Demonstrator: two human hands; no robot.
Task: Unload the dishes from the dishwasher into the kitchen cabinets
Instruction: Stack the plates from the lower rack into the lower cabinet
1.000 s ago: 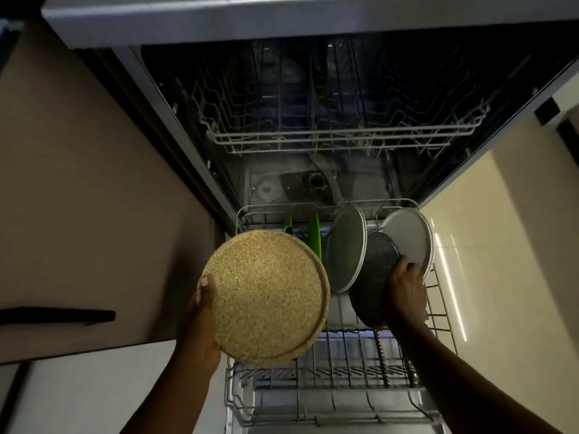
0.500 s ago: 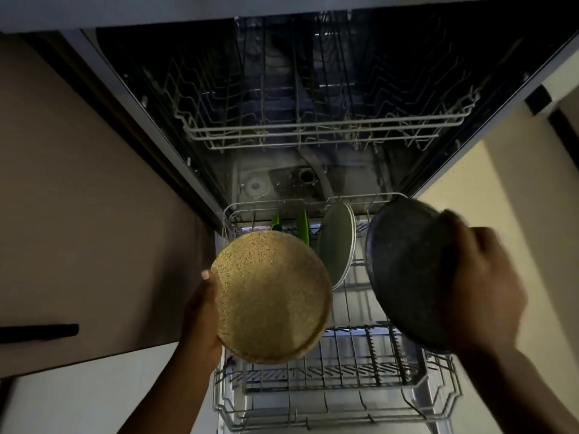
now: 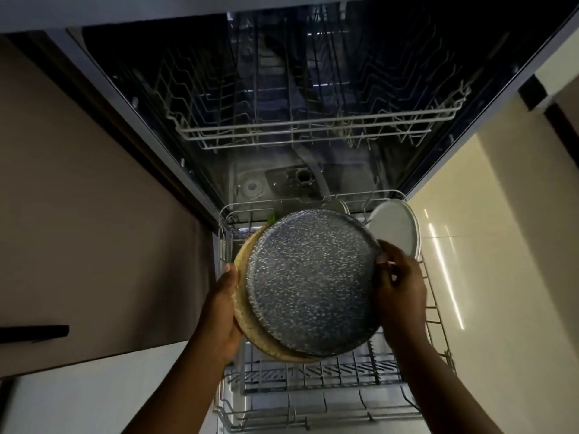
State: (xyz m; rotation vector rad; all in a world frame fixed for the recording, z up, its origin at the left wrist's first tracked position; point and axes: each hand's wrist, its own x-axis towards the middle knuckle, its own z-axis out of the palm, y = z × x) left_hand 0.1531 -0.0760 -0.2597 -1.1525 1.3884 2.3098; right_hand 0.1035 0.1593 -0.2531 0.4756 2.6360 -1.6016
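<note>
A dark speckled plate (image 3: 310, 283) lies flat on top of a yellow speckled plate (image 3: 250, 332), both held above the pulled-out lower rack (image 3: 313, 389) of the open dishwasher. My left hand (image 3: 224, 311) grips the left edge of the yellow plate from below. At the right rim of the dark plate, my right hand (image 3: 399, 286) holds on with curled fingers. A white plate (image 3: 396, 228) stands upright at the rack's back right. A sliver of a green plate (image 3: 272, 217) peeks out behind the stack.
The upper rack (image 3: 313, 126) sits pushed inside the dark tub. A beige cabinet front (image 3: 78, 230) with a black handle (image 3: 34, 333) is on the left. Pale floor tiles (image 3: 485, 277) lie to the right.
My right hand lifted the dark plate out of the rack and carried it left onto the yellow plate. The yellow plate stayed in my left hand.
</note>
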